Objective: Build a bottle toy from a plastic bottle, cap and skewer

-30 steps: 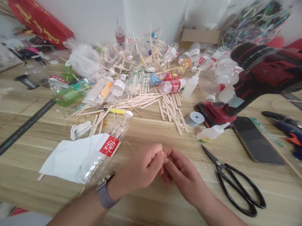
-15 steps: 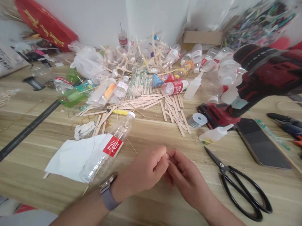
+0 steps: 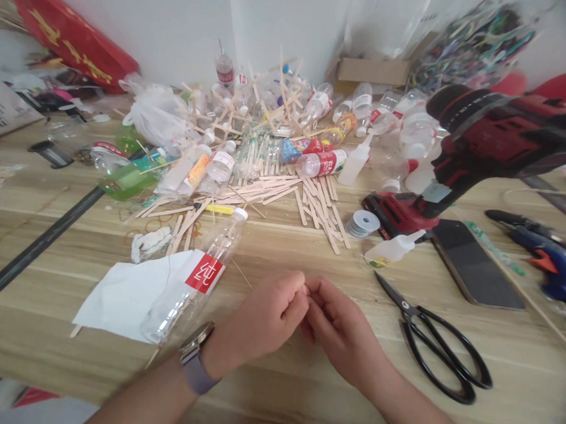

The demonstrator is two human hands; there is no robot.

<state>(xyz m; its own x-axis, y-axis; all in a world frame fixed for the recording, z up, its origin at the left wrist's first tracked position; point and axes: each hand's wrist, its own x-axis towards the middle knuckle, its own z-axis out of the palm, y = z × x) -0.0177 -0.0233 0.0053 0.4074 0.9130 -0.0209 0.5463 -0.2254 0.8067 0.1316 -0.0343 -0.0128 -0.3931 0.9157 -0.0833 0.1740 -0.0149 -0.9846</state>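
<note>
My left hand [image 3: 271, 314], with a watch [image 3: 197, 352] on its wrist, is curled into a fist above the wooden table. My right hand [image 3: 337, 327] meets it at the fingertips in a pinch. Whatever lies between the fingers is too small or hidden to make out. Left of my hands, a clear plastic bottle [image 3: 220, 240] with a red and white label lies on a white paper sheet [image 3: 115, 298]. A thin stick [image 3: 241, 274] lies close to my left hand. Black-handled scissors [image 3: 439, 344] rest on the table right of my right hand.
Behind are wooden craft sticks [image 3: 323, 214] and a heap of plastic bottles. At right stand a red cordless drill [image 3: 478, 145], a wire spool [image 3: 363, 223], a glue bottle [image 3: 394, 249], a phone [image 3: 475, 264] and a blue glue gun [image 3: 557, 268]. A dark bar [image 3: 42, 245] lies at left.
The whole view has shifted slightly, so the things on the table appear a little further left. My hands keep the same pinched pose together.
</note>
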